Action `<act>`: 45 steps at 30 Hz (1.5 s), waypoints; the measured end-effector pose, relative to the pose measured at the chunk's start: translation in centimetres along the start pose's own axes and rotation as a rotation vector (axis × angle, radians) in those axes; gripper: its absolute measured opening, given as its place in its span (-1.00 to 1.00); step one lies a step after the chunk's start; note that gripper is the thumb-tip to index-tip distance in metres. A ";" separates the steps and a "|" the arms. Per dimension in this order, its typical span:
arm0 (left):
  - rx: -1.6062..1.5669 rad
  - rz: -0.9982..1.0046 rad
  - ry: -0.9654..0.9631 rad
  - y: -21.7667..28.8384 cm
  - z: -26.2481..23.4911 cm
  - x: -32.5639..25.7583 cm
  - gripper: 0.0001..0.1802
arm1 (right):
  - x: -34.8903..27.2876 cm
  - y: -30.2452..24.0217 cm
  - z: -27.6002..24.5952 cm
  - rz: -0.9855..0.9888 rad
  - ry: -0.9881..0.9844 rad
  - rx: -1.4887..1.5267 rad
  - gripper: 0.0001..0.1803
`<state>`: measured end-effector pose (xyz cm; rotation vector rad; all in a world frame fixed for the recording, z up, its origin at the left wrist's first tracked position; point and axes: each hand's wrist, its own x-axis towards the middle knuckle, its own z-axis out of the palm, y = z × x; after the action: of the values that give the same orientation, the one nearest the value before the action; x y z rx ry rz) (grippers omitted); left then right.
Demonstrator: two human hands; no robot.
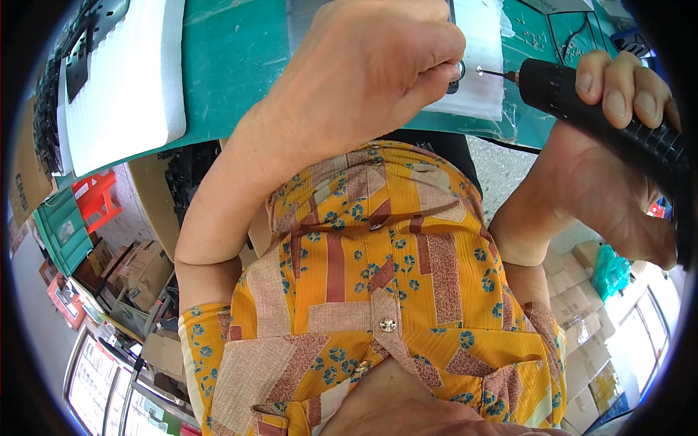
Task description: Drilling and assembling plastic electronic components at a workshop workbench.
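Note:
My right hand (618,123) is wrapped around a black electric screwdriver (567,87), held level with its thin bit pointing left. A tiny shiny screw (479,70) appears at the tip of the bit. Facing it, my left hand (378,69) is closed, fingertips pinched at the edge of a black part (454,86). Most of that part is hidden behind the hand; a rounded end with a pale ring shows beside the fingers. Beneath lies a white foam sheet (480,105) on the green table mat (233,65).
Another white foam sheet (138,94) lies at the left, with black parts (91,43) on it. Loose screws (534,38) are scattered at the far right, near a black cable (578,36). A red stool (98,198) and cardboard boxes (145,269) stand beyond the table.

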<state>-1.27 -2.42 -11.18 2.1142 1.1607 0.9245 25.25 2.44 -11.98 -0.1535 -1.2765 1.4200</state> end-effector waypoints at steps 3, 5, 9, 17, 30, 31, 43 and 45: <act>0.140 -0.053 0.038 -0.1 0.9 -0.9 -0.89 | -0.1 -0.8 -0.2 0.006 -0.007 0.003 -0.09; 0.239 0.219 0.383 -1.7 2.7 -1.8 -0.76 | 0.1 0.1 0.6 0.011 -0.009 -0.005 -0.09; 0.350 0.200 0.506 -1.5 4.6 -4.1 -0.68 | 0.1 -0.9 -1.4 0.024 -0.013 -0.012 -0.08; 0.552 0.278 0.538 -1.7 6.5 -4.0 -0.53 | 0.6 -0.1 -1.1 0.047 -0.036 -0.018 -0.08; 0.456 0.269 0.712 -2.2 7.8 -2.3 -0.73 | 0.9 -0.9 -1.7 0.076 -0.068 -0.025 -0.06; 0.442 0.237 0.721 -2.1 7.8 -2.2 -0.72 | 0.8 -0.8 -1.6 0.075 -0.067 -0.025 -0.06; 0.288 0.049 0.714 -0.9 8.5 -2.4 -0.76 | 0.7 -0.1 -0.8 0.060 -0.070 -0.026 -0.05; 0.290 0.055 0.719 -1.1 8.5 -2.4 -0.77 | 0.7 0.2 -0.4 0.060 -0.070 -0.028 -0.05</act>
<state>3.85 -5.10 -17.92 2.0894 1.6639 1.7162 25.20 3.26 -11.97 -0.1629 -1.3598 1.4702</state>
